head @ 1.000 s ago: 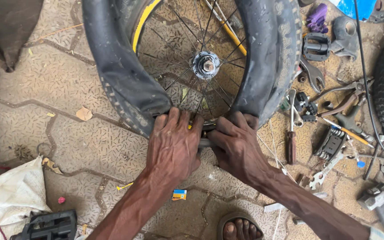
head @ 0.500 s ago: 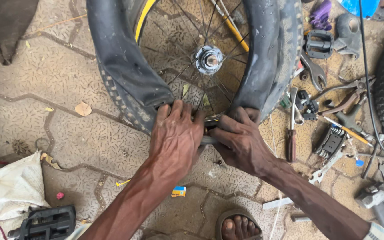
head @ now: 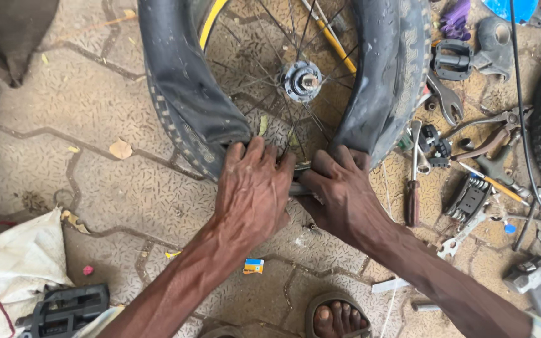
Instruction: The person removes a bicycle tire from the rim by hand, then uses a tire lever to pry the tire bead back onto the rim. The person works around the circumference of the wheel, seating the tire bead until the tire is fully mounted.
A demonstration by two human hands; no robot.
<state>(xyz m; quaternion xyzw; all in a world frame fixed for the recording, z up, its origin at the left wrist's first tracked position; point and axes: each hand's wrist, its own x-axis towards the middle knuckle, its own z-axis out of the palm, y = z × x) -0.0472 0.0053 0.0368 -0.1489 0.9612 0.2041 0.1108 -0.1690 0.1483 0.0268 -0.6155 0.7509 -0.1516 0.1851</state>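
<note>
Since one second ago both hands have shifted up against the bicycle wheel (head: pixel 302 81), closing on the near edge of the black tyre (head: pixel 186 103) where it meets the rim — the work has moved from approach to pressing. The left hand (head: pixel 253 191) lies palm-down, fingers spread and bearing on the tyre edge. The right hand (head: pixel 340 194) is clenched on the same edge, knuckles raised. The wheel lies flat on the paved floor (head: pixel 95 181), tools (head: pixel 471 169) just beside it.

The left hand (head: pixel 253 191) and right hand (head: pixel 339 188) are held side by side, palms down, fingers curled forward and pressed close together; both forearms are extended upward from the lower edge, the wrists kept nearly straight
</note>
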